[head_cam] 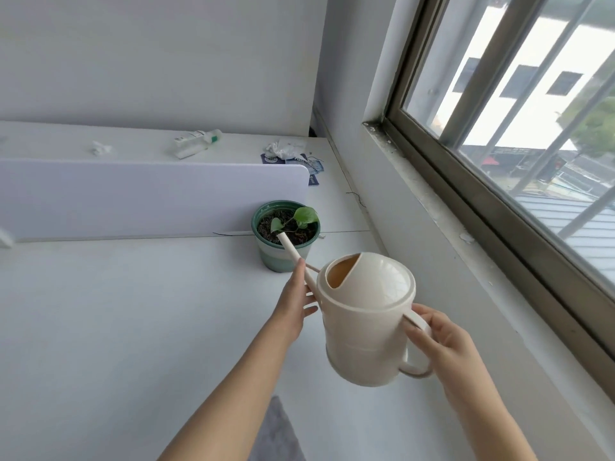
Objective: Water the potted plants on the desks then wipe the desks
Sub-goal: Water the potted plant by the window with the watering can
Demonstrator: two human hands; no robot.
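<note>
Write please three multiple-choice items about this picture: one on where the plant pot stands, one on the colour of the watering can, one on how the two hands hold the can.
1. Where does the plant pot stand?
A. On the windowsill
B. On the desk, at the end of the white divider panel
C. On the floor

2. What colour is the watering can?
A. Cream
B. Red
C. Black

3. How is the can held?
A. Left hand alone
B. Resting on the desk, untouched
C. Right hand on the handle, left hand against the spout

Answers:
1 B, the pot sits on the desk by the divider panel.
2 A, its whole body is cream.
3 C, each hand touches its part, and the can is lifted.
</note>
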